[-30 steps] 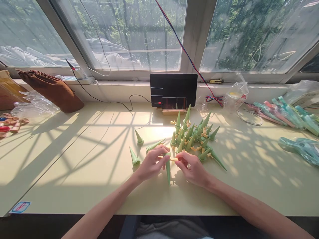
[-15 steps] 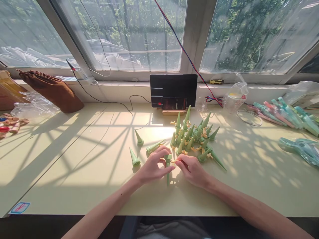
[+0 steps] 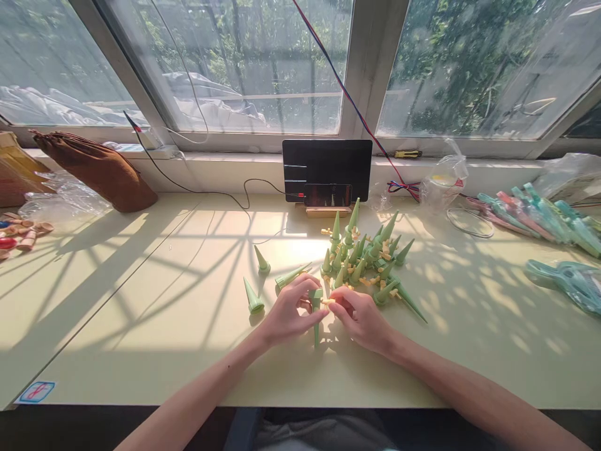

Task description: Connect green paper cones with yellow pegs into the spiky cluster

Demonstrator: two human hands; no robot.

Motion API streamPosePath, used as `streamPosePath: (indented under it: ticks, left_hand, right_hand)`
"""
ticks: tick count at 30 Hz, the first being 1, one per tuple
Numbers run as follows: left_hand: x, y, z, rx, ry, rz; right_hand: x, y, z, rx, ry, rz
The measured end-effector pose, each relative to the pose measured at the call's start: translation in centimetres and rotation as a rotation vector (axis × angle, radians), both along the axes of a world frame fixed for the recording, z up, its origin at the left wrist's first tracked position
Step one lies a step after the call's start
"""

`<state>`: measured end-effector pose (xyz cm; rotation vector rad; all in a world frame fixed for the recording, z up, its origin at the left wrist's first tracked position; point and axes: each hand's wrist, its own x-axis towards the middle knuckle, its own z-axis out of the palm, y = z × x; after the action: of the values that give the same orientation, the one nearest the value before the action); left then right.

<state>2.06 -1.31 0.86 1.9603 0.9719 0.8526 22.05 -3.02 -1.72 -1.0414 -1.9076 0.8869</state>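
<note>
My left hand [image 3: 292,313] is closed around a green cone [image 3: 316,307], its wide end up and its tip pointing down toward the table. Between the thumb and fingers of my right hand [image 3: 359,315] is a small yellow piece [image 3: 327,301], held against or very near the cone's right side; contact is hard to tell. Behind my hands lies a pile of green cones [image 3: 357,250], many with small yellow pieces on them. Two upright cones, a nearer one [image 3: 253,297] and a farther one [image 3: 261,261], stand to the left. Beside my left fingers another cone [image 3: 291,275] lies on its side.
A tablet [image 3: 327,163] with a phone [image 3: 327,195] leans on a wooden stand [image 3: 327,212] at the back. To the right are teal and pink plastic pieces [image 3: 539,213] and a plastic cup [image 3: 442,181]. A brown pouch [image 3: 103,172] and wooden pieces [image 3: 28,235] sit at left.
My right fingers have shifted slightly and show more of the yellow piece beside the cone. The cone in my left hand has risen a little. The pile looks unchanged.
</note>
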Motion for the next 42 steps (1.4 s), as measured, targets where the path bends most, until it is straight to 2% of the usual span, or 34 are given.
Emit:
streamPosePath:
  ticks: [5,15,25,32,37,42]
  left_hand:
    - [-0.05,0.02,-0.12,-0.019,-0.001,0.016]
    - [0.18,-0.04,-0.22,0.054,-0.033,-0.025]
    - [0.23,-0.09,-0.31,0.092,-0.021,-0.046]
    - [0.18,-0.08,-0.27,0.040,-0.021,-0.025]
    - [0.07,0.04,-0.22,-0.006,-0.026,0.034]
    - [0.09,0.01,-0.22,-0.039,-0.052,0.037]
  right_hand:
    - [-0.04,0.00,0.02,0.011,0.039,-0.006]
    - [0.12,0.22,-0.64,0.068,-0.035,-0.027]
    - [-0.04,0.21,-0.41,0.010,-0.037,0.017]
    - [-0.15,0.14,-0.33,-0.078,0.015,-0.007]
    - [-0.15,-0.04,0.13,-0.048,0.048,-0.018]
    - [-0.15,0.00,0.04,-0.036,0.073,-0.020]
